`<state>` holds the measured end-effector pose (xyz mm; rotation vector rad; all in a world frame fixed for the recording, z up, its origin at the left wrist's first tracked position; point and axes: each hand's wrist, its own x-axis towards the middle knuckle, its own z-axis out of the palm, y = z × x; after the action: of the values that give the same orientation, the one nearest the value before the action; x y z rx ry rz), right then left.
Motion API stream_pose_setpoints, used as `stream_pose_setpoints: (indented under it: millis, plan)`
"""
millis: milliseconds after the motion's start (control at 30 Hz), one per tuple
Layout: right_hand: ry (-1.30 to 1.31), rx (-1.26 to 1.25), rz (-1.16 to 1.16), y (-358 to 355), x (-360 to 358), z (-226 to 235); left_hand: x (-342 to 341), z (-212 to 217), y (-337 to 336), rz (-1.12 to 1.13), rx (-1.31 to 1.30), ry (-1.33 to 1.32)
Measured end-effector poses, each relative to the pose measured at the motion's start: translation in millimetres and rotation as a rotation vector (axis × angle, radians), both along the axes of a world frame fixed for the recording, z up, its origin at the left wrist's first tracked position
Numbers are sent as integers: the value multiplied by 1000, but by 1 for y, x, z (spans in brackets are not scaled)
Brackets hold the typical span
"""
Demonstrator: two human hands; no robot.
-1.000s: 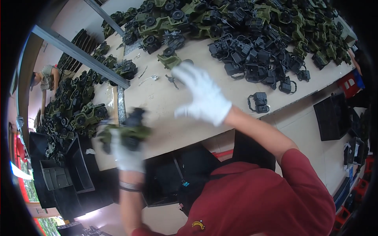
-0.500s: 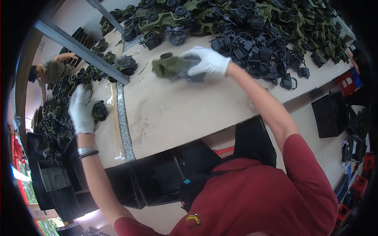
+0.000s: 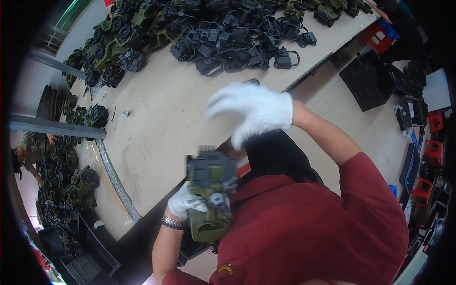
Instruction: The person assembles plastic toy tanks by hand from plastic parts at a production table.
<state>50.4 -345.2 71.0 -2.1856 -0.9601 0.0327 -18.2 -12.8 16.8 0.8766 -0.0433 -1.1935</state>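
Note:
Close to my body, at the table's front edge, my left hand (image 3: 186, 201) grips an olive-green toy jeep (image 3: 207, 228) with a dark grey rear section. The jeep is slightly blurred, and part of my fingers is hidden under it. My right hand (image 3: 251, 110), in a white glove like the left, hovers above and to the right of the jeep. Its fingers are spread, thumb apart, with nothing in them. Beyond it lies a heap of black toy frame parts (image 3: 237, 40) with loop-shaped bars.
Green toy jeeps (image 3: 137, 21) are piled at the back of the table (image 3: 156, 118). More jeeps (image 3: 59, 166) lie on the left, past a metal post (image 3: 57, 127), where another person (image 3: 35, 145) is working. Black crates (image 3: 365, 80) and red stools (image 3: 422, 190) stand right.
My left hand has come from the pile on the left to near my body and now holds a toy jeep. My right hand, which held a jeep over the table, is now empty. The view has shifted.

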Motion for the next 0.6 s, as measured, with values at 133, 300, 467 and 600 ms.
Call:
stream_pose_setpoints:
  millis: [133, 300, 467, 600]
  plan:
    - [-172, -441, -454, -31, -8, -24, 12, 25, -12, 426, -261, -166]
    - [-298, -321, -369, -35, 10, -56, 18, 24, -34, 878, -173, -241]
    - [-188, 243, -258, 34, -18, -10, 12, 21, -58, 1191, 37, -343]
    - [-201, 237, -142, 69, -34, -4, 9, 25, -67, 1270, 69, -459]
